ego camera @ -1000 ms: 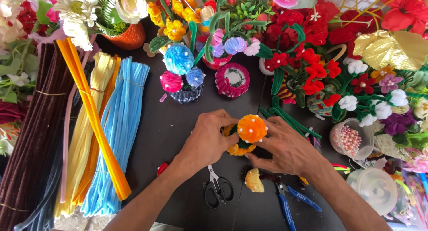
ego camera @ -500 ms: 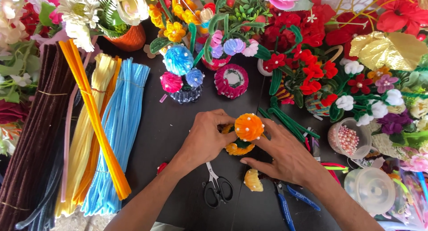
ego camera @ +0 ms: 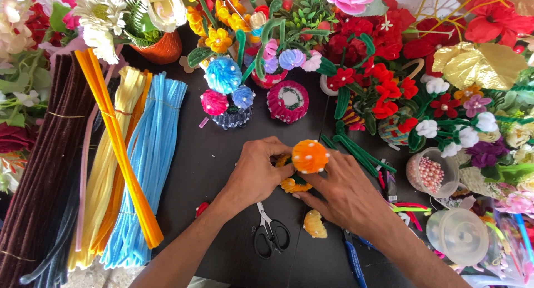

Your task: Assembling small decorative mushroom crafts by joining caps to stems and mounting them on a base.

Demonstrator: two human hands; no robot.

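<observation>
**Both hands pinched on the orange flower**

Fingers of my left hand (ego camera: 257,174) and right hand (ego camera: 342,196) close on the orange pipe-cleaner flower (ego camera: 310,156), held just above the black table (ego camera: 222,154). Against the earlier frames, hands and flower sit in almost the same place; I log no clear shift. Flower: fuzzy round orange dome with small white dots, yellow-orange petals beneath. Dome faces up toward the camera; long axis hidden by fingers. Scissors (ego camera: 271,232) lie near my wrists.
</observation>
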